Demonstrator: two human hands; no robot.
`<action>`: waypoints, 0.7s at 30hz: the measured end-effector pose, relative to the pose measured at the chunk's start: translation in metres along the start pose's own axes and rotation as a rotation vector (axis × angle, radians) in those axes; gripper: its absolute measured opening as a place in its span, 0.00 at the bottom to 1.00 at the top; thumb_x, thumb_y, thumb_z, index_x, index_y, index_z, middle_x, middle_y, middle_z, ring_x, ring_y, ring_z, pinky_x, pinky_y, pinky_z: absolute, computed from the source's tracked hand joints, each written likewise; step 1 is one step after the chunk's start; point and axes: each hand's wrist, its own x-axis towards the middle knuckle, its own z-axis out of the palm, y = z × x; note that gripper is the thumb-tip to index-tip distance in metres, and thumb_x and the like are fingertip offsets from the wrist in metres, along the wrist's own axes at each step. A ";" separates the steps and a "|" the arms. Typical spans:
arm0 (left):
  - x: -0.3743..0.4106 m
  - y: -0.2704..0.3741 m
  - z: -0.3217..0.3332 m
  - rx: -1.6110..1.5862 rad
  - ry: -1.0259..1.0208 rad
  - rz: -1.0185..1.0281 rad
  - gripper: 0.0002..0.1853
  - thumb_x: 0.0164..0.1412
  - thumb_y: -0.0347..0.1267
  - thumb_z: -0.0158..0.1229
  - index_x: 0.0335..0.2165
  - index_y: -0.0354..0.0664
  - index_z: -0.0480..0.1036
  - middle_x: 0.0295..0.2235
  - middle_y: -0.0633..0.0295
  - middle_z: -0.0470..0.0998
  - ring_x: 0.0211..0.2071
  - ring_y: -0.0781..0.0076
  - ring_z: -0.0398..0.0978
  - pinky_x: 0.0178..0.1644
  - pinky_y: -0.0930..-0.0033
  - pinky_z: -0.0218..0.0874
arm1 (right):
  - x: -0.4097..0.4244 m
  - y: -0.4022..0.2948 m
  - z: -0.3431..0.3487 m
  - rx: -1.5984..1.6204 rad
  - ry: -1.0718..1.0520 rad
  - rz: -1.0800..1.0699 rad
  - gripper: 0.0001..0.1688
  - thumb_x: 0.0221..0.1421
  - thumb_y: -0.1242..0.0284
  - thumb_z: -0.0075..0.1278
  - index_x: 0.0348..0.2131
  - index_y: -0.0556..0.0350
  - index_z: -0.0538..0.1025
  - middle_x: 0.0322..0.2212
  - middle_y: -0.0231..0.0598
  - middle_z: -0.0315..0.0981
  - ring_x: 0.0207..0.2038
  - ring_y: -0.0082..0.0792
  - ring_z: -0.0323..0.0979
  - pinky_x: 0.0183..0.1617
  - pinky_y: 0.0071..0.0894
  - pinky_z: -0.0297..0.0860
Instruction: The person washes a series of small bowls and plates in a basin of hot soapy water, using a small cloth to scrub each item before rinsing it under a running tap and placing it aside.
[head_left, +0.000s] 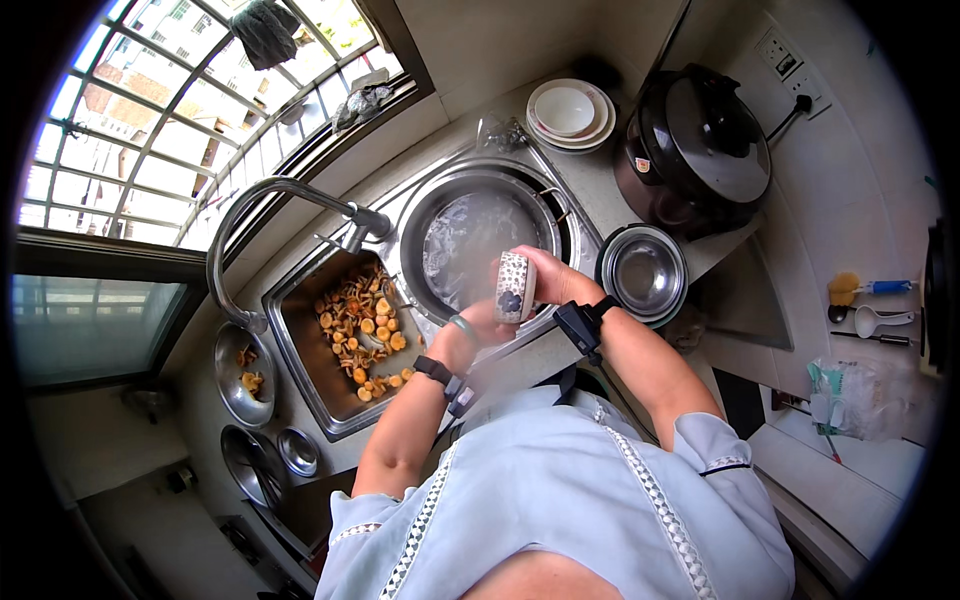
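Observation:
Between my two hands is a patterned ceramic bowl (511, 289), turned on its side. Its white outer wall carries grey and blue flowers. My right hand (553, 276) grips it from the right, and my left hand (486, 324) supports its lower left side; some fingers are hidden behind it. Just beyond the bowl, a large metal basin (411, 251) of water stands in the right sink well (576, 247). Haze or lens blur veils part of the basin and my left hand. Orange-brown mushrooms (367, 322) lie in the left sink well (300, 360).
An arched faucet (274, 186) spans the left well. Metal bowls (643, 271) sit stacked at the right, near a dark electric cooker (697, 142) and stacked dishes (566, 112). Leftward, a steel bowl (225, 375) holds a few mushrooms. A barred window (187, 112) borders the counter.

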 end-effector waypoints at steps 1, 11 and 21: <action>0.001 0.000 0.005 -0.009 0.019 0.045 0.06 0.55 0.29 0.48 0.29 0.42 0.71 0.18 0.69 0.69 0.13 0.87 0.60 0.15 0.86 0.49 | -0.007 0.005 0.003 0.133 -0.067 0.050 0.22 0.56 0.59 0.32 0.34 0.55 0.71 0.26 0.34 0.71 0.26 0.27 0.70 0.26 0.25 0.67; 0.022 0.014 0.027 0.176 0.729 0.350 0.20 0.52 0.49 0.49 0.30 0.42 0.69 0.22 0.67 0.69 0.17 0.79 0.62 0.17 0.79 0.51 | -0.007 0.038 0.012 0.466 0.227 -0.292 0.24 0.57 0.58 0.33 0.46 0.55 0.63 0.42 0.37 0.64 0.44 0.32 0.63 0.44 0.36 0.62; 0.011 0.003 0.027 0.152 0.176 0.258 0.09 0.51 0.38 0.55 0.27 0.45 0.68 0.21 0.69 0.69 0.18 0.81 0.63 0.18 0.81 0.53 | -0.004 0.000 -0.002 0.153 0.167 -0.173 0.25 0.57 0.57 0.30 0.44 0.56 0.67 0.38 0.38 0.69 0.38 0.34 0.69 0.41 0.34 0.66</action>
